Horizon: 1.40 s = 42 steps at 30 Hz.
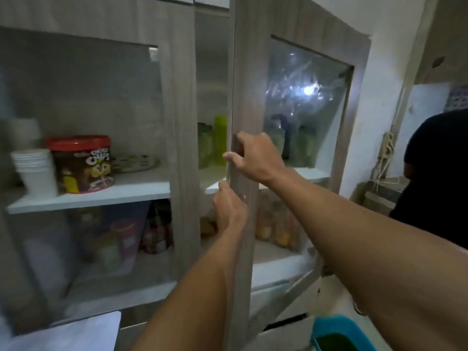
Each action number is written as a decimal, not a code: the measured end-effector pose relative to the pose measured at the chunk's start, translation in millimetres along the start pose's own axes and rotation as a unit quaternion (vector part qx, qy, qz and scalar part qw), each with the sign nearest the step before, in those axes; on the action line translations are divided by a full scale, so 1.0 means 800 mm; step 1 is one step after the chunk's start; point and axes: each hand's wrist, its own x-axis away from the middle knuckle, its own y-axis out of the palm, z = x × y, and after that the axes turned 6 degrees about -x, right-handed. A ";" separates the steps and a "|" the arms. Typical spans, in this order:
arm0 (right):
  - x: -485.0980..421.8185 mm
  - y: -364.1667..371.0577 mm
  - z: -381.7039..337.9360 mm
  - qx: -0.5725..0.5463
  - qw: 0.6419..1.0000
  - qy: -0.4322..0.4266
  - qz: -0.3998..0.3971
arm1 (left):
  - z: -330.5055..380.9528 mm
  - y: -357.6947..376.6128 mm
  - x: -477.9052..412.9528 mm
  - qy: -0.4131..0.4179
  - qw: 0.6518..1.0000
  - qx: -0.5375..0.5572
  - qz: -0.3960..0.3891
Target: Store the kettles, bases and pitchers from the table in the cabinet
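A grey wood-grain cabinet with glass-panelled doors fills the view. Its right door stands partly ajar, edge toward me. My right hand grips that door's edge at mid height, fingers wrapped around it. My left hand holds the same edge just below. Through the gap, green tumblers stand on the white upper shelf. No kettle, base or pitcher shows in this view.
On the left shelf sit a red-lidded cereal tub, stacked white cups and a plate. Jars fill the lower shelf. A blue tub sits bottom right. A person in dark clothes stands at the right.
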 end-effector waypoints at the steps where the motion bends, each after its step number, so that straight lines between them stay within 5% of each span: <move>1: -0.012 0.004 0.003 0.020 0.999 -0.026 -0.010 | -0.002 0.000 -0.014 -0.006 1.000 -0.009 0.012; 9: -0.097 0.040 0.017 0.121 0.984 -0.123 -0.053 | -0.004 -0.001 -0.096 -0.044 0.995 -0.046 0.076; 28: -0.225 0.122 0.027 0.166 0.982 -0.069 -0.054 | -0.035 0.023 -0.249 -0.041 0.973 -0.118 0.194; 36: -0.217 0.124 0.030 0.172 0.980 -0.093 -0.031 | -0.024 0.009 -0.238 -0.025 0.980 -0.130 0.147; 42: -0.202 0.120 0.031 0.118 0.981 -0.085 -0.125 | -0.020 -0.011 -0.223 0.004 0.989 -0.132 0.066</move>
